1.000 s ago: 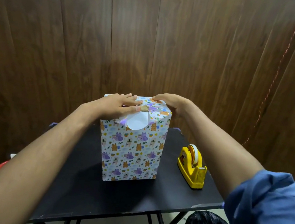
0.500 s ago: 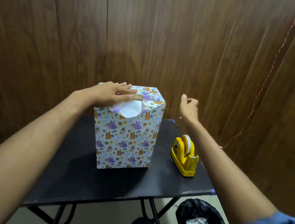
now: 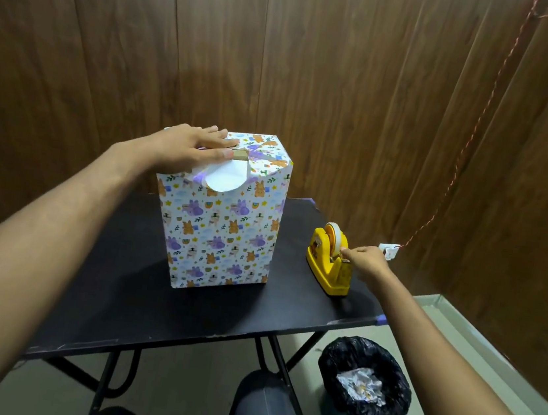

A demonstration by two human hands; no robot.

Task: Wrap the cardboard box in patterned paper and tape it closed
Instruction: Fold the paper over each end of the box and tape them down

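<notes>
Taping step: left hand (image 3: 183, 148) presses flat on box (image 3: 226, 222) top flaps; right hand (image 3: 364, 261), beside box, pinches tape at dispenser (image 3: 329, 266). Next: pull, tear a strip.

One wrapped box (image 3: 226, 222); one tape dispenser (image 3: 329, 264) carrying one tape roll (image 3: 334, 236); one counter (image 3: 117, 291); one bin (image 3: 364, 385) holding one paper wad (image 3: 359, 383); two hands, left (image 3: 183, 149) and right (image 3: 364, 261).

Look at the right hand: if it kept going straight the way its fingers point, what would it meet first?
The right hand points left at the yellow tape dispenser; its fingertips already seem to be at the tape end, though depth is unclear.
</notes>
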